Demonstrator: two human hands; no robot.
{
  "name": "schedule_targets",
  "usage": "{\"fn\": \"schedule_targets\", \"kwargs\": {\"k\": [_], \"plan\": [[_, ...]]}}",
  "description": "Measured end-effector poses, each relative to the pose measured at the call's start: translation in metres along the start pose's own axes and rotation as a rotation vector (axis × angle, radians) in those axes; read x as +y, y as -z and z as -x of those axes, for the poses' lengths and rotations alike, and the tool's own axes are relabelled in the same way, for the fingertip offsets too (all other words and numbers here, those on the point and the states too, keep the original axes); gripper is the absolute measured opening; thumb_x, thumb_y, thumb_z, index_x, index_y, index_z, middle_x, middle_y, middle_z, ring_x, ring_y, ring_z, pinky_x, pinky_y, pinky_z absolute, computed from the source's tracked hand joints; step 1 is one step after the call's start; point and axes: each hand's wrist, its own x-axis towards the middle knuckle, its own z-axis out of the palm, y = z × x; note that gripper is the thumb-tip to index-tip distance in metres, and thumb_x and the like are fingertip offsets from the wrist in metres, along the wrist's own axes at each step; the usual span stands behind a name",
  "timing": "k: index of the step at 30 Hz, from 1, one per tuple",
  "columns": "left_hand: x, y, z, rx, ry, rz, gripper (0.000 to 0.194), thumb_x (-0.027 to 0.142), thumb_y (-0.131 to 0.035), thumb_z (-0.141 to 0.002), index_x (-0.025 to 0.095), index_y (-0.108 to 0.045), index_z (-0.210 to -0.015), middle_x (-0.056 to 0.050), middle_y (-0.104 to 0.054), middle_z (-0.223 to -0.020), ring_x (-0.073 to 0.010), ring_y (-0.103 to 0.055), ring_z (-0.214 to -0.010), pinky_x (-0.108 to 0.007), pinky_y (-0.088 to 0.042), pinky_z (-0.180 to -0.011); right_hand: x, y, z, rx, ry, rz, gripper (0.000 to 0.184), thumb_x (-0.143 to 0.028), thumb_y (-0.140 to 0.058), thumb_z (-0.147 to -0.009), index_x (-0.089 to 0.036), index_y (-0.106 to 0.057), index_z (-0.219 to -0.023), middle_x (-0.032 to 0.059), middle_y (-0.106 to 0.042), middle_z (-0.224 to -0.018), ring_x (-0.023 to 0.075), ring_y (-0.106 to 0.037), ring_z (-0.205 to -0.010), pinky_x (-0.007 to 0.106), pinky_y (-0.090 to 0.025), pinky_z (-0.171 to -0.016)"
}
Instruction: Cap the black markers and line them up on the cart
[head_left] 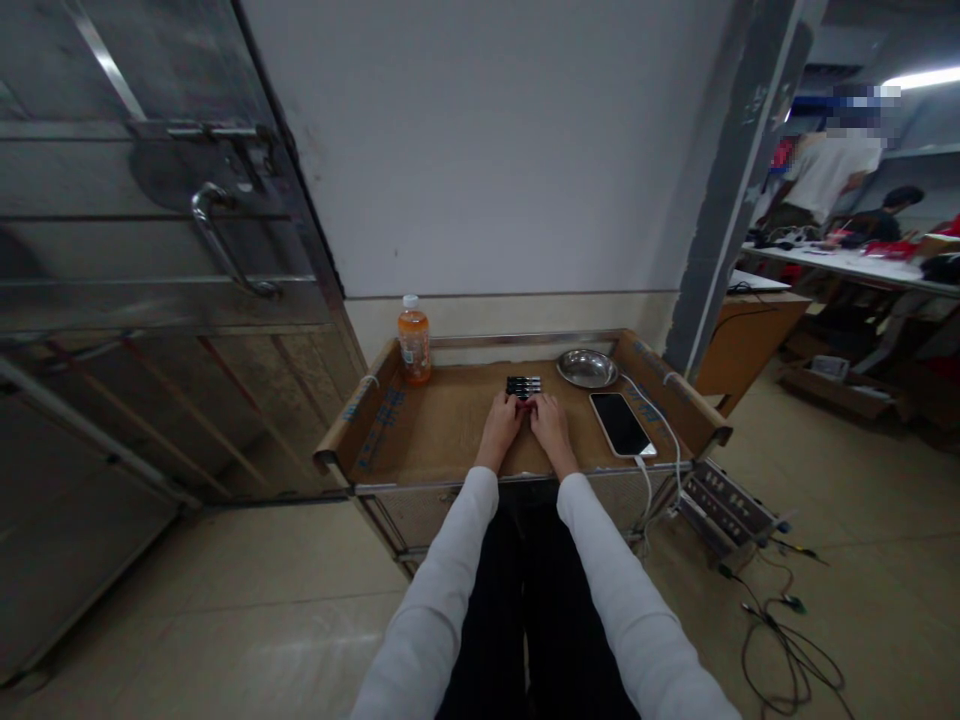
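Note:
Several short, dark stick-like pieces with pale bands [523, 386] lie side by side in a compact group on the cardboard-lined cart top [450, 430]. My left hand [502, 425] rests at the near left of this group, its fingers curled. Close beside it, my right hand [550, 425] is curled at the near right, and the fingertips of both almost meet. Both hands touch or nearly touch the dark pieces. Whatever is between the fingers is too small and partly hidden to make out.
An orange drink bottle [415, 340] stands at the back left. A round metal dish [588, 368] sits at the back right, with a phone [622, 424] on a white cable in front. Right of the cart, a power box [727, 508] and loose cables lie on the floor. People work farther back.

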Motion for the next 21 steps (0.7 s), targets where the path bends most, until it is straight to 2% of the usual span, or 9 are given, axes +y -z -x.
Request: {"fn": "schedule_targets", "kwargs": {"k": [6, 11, 14, 17, 21], "plan": [[0.005, 0.006, 0.001, -0.018, 0.085, -0.068, 0.008, 0.015, -0.048, -0.089, 0.016, -0.054, -0.093, -0.008, -0.054, -0.101, -0.0180, -0.054, -0.099, -0.034, -0.045, -0.091, -0.004, 0.005, -0.001, -0.002, -0.099, 0.098, 0.030, -0.006, -0.036, -0.084, -0.012, -0.059, -0.103, 0.0134, -0.062, -0.104, 0.0231, -0.050, -0.101, 0.034, -0.038, -0.091], [0.014, 0.014, 0.001, -0.016, 0.099, -0.168, 0.011, 0.015, -0.045, -0.090, 0.015, -0.054, -0.096, -0.010, -0.056, -0.102, -0.0189, -0.055, -0.098, -0.033, -0.044, -0.090, -0.007, 0.005, -0.002, 0.044, -0.196, 0.147, 0.033, -0.007, -0.034, -0.085, -0.010, -0.057, -0.109, 0.0172, -0.059, -0.110, 0.0247, -0.051, -0.104, 0.035, -0.039, -0.091], [0.018, 0.019, 0.002, 0.061, 0.198, -0.299, 0.018, 0.013, -0.039, -0.090, 0.013, -0.055, -0.099, -0.013, -0.058, -0.101, -0.0223, -0.055, -0.098, -0.034, -0.044, -0.088, -0.007, 0.002, -0.001, 0.073, -0.234, 0.147, 0.038, -0.006, -0.031, -0.085, -0.008, -0.056, -0.114, 0.0191, -0.059, -0.114, 0.0251, -0.052, -0.106, 0.036, -0.038, -0.092], [0.018, 0.022, 0.004, 0.145, 0.346, -0.394, 0.029, 0.006, -0.034, -0.088, 0.008, -0.054, -0.108, -0.018, -0.058, -0.109, -0.0256, -0.055, -0.104, -0.036, -0.043, -0.090, -0.007, -0.001, 0.002, 0.073, -0.273, 0.162, 0.046, -0.003, -0.028, -0.083, -0.004, -0.052, -0.123, 0.0230, -0.052, -0.130, 0.0264, -0.049, -0.116, 0.038, -0.036, -0.098], [0.014, 0.020, 0.005, 0.096, 0.360, -0.399, 0.035, 0.005, -0.031, -0.088, 0.008, -0.055, -0.113, -0.017, -0.059, -0.114, -0.0258, -0.054, -0.109, -0.037, -0.042, -0.092, -0.006, -0.004, 0.004, 0.043, -0.324, 0.175, 0.048, -0.003, -0.029, -0.083, -0.002, -0.050, -0.127, 0.0242, -0.046, -0.138, 0.0272, -0.044, -0.127, 0.040, -0.033, -0.103]]}}
